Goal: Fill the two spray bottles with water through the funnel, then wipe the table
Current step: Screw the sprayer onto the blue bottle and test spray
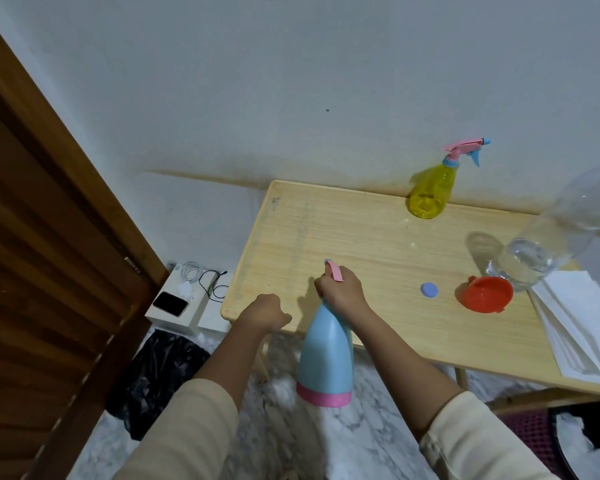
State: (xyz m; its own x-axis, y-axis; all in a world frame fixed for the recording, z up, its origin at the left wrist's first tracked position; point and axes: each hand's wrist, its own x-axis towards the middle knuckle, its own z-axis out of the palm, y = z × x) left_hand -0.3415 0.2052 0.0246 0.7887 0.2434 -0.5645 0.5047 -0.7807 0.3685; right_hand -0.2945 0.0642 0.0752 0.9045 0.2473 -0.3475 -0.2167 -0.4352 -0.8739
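Note:
My right hand (342,292) grips the pink spray head of the blue spray bottle (326,355), which hangs in the air at the near left corner of the wooden table (326,230). My left hand (269,311) hovers just left of it, fingers curled, holding nothing. The yellow spray bottle (430,188) with a pink and blue spray head stands at the table's far edge by the wall. A red funnel (485,294) lies on the table to the right. Beside it stands a large clear water bottle (548,237), and a small blue cap (429,289) lies left of the funnel.
A stack of white cloths or paper (575,320) lies at the table's right end. Left of the table, a low white box (184,306) carries a phone and cables. A black bag (160,368) lies on the marble floor. A wooden door (49,271) stands at left.

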